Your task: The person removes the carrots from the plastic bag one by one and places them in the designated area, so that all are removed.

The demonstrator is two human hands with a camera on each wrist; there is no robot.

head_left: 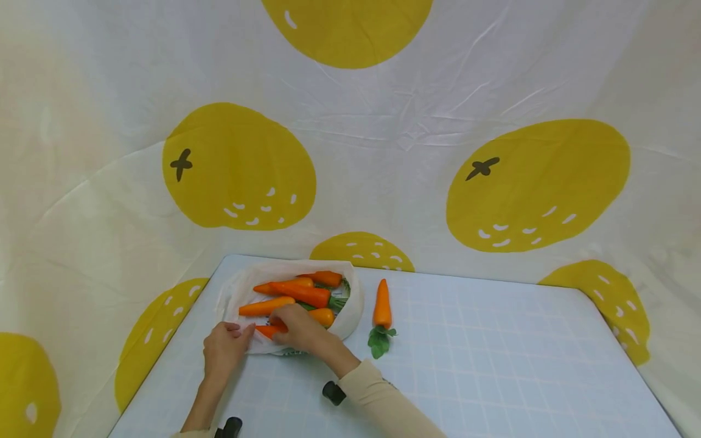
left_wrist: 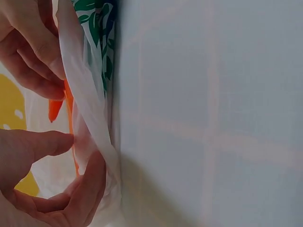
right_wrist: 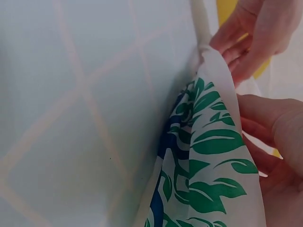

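A white cloth bag (head_left: 350, 316) with a green leaf print (right_wrist: 215, 142) lies on the table, its mouth spread wide around several orange carrots (head_left: 298, 294) with green tops. At the bag's near left rim, my left hand (head_left: 227, 350) pinches the edge between thumb and fingers; the left wrist view shows the white fabric (left_wrist: 87, 94) there. My right hand (head_left: 300, 328) reaches over the near rim into the bag, its curled fingers gripping a carrot (head_left: 268, 331) whose tip points left. The palm hides the rest of that carrot.
One carrot (head_left: 383, 307) with green leaves lies outside the bag, to its right. The table (head_left: 493, 353) has a pale blue checked cover. Behind it hangs a white curtain (head_left: 383, 182) with yellow fruit shapes. Black wrist pieces (head_left: 333, 393) stick out by both arms.
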